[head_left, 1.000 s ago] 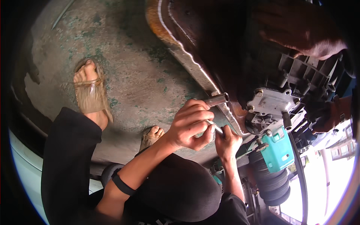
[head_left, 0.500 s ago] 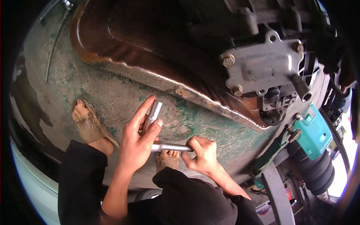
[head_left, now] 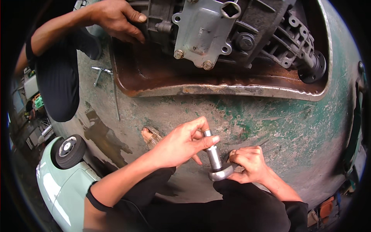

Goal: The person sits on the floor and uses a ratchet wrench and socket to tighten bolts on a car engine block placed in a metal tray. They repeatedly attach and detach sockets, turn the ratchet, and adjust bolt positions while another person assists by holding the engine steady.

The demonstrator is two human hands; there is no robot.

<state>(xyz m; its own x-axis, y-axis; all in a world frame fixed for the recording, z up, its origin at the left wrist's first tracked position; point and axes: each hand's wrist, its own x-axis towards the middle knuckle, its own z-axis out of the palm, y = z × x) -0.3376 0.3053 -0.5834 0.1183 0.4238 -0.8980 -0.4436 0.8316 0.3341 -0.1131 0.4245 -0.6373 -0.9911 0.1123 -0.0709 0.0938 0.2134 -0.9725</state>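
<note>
My left hand (head_left: 183,140) pinches the upper end of a long chrome socket (head_left: 214,157) between thumb and fingers. The socket's lower end meets the round head of a ratchet wrench (head_left: 220,174). My right hand (head_left: 249,164) is closed round the ratchet's handle, most of which its fingers hide. Both tools are held low, above my lap and short of the tray. Beyond them a grey gearbox (head_left: 216,29) with a bolted cover plate (head_left: 199,38) lies in a rusty metal tray (head_left: 185,89).
A co-worker's hand (head_left: 120,19) rests against the gearbox at the far left, their dark trouser leg (head_left: 58,83) beside it. A metal T-shaped tool (head_left: 99,73) and a thin rod (head_left: 116,98) lie on the stained floor. At the left stands a pale green car (head_left: 63,189).
My view has swung left, bringing the co-worker's arm and the car into sight. The ratchet's head is now up against the socket's lower end; both hands keep their hold.
</note>
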